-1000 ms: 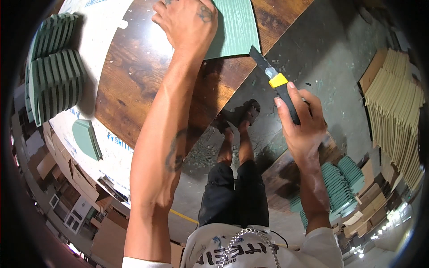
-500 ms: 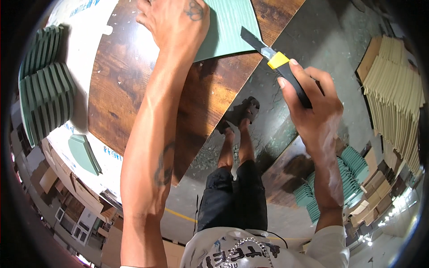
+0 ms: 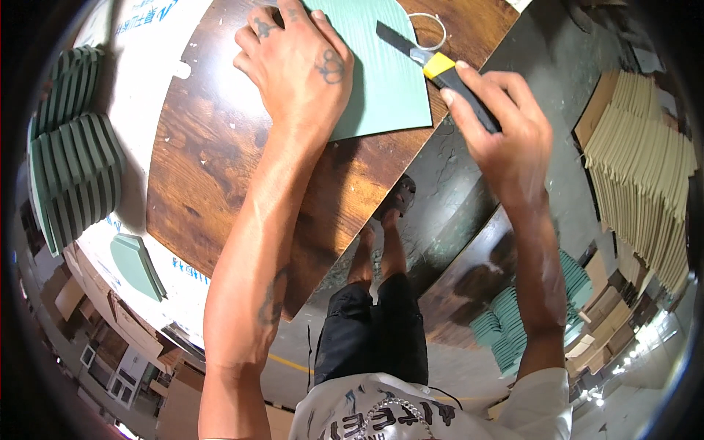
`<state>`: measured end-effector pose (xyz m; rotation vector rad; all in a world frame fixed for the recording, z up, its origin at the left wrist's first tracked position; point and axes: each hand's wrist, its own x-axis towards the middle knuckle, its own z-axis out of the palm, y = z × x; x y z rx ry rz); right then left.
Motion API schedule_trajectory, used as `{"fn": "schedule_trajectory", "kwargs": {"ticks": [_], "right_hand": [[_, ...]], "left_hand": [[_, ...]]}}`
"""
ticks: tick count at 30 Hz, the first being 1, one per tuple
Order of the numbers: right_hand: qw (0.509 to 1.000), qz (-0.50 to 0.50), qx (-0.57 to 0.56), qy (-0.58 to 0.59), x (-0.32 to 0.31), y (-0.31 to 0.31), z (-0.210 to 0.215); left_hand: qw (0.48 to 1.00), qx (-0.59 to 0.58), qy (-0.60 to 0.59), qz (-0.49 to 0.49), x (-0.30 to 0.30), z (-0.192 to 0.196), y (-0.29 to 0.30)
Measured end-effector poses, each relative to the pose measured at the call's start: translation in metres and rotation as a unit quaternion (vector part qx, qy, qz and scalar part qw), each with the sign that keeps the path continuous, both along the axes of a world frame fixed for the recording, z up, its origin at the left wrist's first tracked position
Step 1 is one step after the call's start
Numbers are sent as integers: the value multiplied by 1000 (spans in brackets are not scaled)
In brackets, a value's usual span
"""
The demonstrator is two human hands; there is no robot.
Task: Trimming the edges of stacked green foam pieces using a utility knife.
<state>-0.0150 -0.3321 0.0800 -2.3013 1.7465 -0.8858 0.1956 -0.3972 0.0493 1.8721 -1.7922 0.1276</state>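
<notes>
A pale green panel [image 3: 389, 92] with a curved side and a pointed near corner lies on the brown wood-grain board [image 3: 213, 165]. My left hand [image 3: 304, 73] presses down at the panel's left part, fingers apart and bent, gripping nothing. In my right hand [image 3: 506, 121] is a utility knife [image 3: 466, 92] with a black handle, a yellow collar and a long dark blade. The blade hangs over the panel's right edge; whether it touches cannot be told. Beside the blade, a thin pale strip [image 3: 442, 29] curls off the panel's edge.
Stacks of dark green curved pieces [image 3: 77, 161] stand on the white surface at the left, with a few loose green pieces [image 3: 137, 265] nearer. Cream sheets [image 3: 636, 161] are piled on the right. More green stacks [image 3: 506, 323] sit on a lower brown board. Grey floor [image 3: 440, 165] shows below.
The panel, board and my left hand now appear lower in view. The knife has shifted slightly up and left over the panel, and a curled pale strip now shows by the blade.
</notes>
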Motion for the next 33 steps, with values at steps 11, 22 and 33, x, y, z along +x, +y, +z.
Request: {"fn": "schedule_trajectory", "kwargs": {"ticks": [11,22,33], "right_hand": [[994,104,0,14,-23,-82,5],[998,51,36,32,-39,-44,6],[975,213,58,17,-45,-131,6]], "left_hand": [[999,-3,28,-34,3,-2,-9],[989,115,23,93,-24,7,-16],[992,95,35,69,-16,8,-14]]}}
